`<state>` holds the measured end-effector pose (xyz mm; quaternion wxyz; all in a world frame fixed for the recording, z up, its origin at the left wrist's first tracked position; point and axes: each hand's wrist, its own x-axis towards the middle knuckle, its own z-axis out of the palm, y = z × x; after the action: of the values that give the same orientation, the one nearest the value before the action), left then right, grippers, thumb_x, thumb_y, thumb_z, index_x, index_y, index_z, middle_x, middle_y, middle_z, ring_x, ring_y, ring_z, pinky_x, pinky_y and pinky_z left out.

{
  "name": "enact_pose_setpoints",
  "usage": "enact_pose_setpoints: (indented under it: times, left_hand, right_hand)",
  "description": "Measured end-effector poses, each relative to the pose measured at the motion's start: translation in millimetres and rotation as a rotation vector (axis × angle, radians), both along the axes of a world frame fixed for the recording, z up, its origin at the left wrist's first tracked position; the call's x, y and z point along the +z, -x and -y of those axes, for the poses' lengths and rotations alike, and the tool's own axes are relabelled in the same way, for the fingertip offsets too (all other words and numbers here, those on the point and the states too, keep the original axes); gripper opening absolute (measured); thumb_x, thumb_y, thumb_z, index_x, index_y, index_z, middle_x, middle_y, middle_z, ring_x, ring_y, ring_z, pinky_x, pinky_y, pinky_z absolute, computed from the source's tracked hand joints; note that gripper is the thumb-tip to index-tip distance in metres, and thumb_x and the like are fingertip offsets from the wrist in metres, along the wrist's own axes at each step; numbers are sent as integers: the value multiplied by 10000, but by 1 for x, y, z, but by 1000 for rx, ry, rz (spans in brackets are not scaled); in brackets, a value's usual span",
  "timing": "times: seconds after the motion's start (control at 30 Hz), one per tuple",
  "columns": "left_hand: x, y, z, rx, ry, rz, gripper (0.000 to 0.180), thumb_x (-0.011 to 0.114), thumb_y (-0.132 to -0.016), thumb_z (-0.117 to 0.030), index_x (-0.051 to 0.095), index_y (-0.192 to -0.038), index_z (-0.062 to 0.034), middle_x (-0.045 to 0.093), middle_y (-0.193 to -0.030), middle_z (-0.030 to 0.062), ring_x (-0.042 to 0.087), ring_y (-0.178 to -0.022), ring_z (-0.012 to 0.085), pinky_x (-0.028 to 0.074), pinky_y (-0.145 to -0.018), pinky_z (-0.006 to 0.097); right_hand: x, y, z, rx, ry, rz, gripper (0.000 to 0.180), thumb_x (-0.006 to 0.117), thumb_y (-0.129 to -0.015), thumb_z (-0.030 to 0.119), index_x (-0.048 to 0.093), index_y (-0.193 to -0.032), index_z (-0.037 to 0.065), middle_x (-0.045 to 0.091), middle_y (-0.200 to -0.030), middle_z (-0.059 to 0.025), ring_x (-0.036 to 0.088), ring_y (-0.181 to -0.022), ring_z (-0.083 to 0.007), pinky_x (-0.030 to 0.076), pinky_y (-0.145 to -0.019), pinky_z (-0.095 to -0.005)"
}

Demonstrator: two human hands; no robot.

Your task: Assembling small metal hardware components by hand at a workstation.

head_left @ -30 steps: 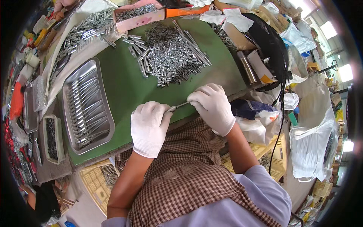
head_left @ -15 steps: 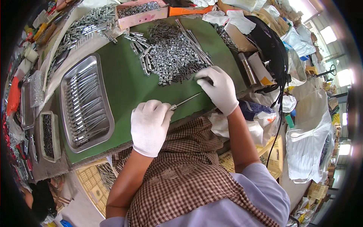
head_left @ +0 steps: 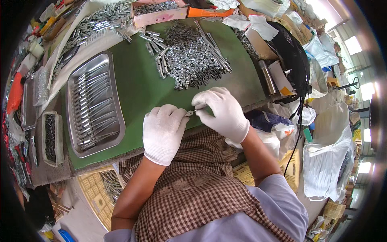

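Both my hands wear white gloves and meet over the near edge of the green mat (head_left: 137, 80). My left hand (head_left: 163, 131) pinches a small metal part (head_left: 189, 113) at its fingertips. My right hand (head_left: 221, 112) has its fingertips closed on the other end of the same small part. Just beyond my hands lies a heap of small silver metal pieces (head_left: 189, 60) with several long thin rods beside it. A steel tray (head_left: 93, 108) to the left holds rows of finished metal rods.
A pink box (head_left: 159, 12) of metal parts stands at the back, more loose parts on white cloth (head_left: 92, 26) at the back left. Small trays (head_left: 50, 139) sit at the left edge. A black bag (head_left: 292, 56) and plastic bags lie right. A yellow crate (head_left: 102, 189) is below the table.
My right hand reached out to the heap of parts half a second ago and has come back to meet my left hand, now holding a small piece against it.
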<state>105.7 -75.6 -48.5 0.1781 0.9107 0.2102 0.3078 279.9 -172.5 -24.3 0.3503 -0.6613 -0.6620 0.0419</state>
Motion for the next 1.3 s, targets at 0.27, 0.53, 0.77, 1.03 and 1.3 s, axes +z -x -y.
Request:
enact_pose_setpoints:
  times: [0.27, 0.53, 0.77, 1.03, 1.3]
  left_hand:
    - [0, 0, 0, 3, -11, -16, 99, 749, -801, -171, 700, -864, -113, 614, -858, 42, 606, -769, 286, 461, -690, 432]
    - [0, 2, 1, 21, 17, -39, 199, 766, -741, -108, 683, -917, -63, 640, -916, 85, 609, -842, 333, 468, -739, 455]
    - [-4, 1, 0, 41, -83, -25, 172, 759, -732, -126, 688, -884, -90, 604, -869, 46, 602, -776, 285, 465, -681, 435]
    - [-3, 0, 3, 46, -29, -61, 163, 765, -754, -109, 724, -908, -78, 639, -900, 63, 618, -838, 304, 482, -749, 436]
    - [-1, -1, 5, 40, 9, 26, 122, 789, -767, -157, 739, -873, -122, 626, -848, 24, 616, -795, 278, 473, -713, 437]
  right_hand:
    - [3, 11, -8, 22, 16, 60, 204, 658, -788, 59, 593, -977, 102, 640, -740, -20, 642, -770, -257, 490, -774, -409]
    - [16, 23, -8, 88, 60, 500, 218, 641, -790, 115, 575, -993, 71, 576, -710, -29, 617, -755, -228, 502, -791, -371]
    - [29, 44, -13, 24, 181, 611, 288, 648, -767, 130, 593, -1037, 46, 576, -724, -38, 597, -761, -251, 506, -810, -382]
    - [7, 32, 5, -15, -64, 425, 120, 629, -791, 101, 563, -880, 56, 599, -727, -52, 632, -776, -243, 508, -793, -407]
    - [-21, -126, 76, -1065, 290, 652, 483, 654, -937, 222, 566, -1385, 63, 653, -1177, -227, 639, -1040, -400, 500, -916, -474]
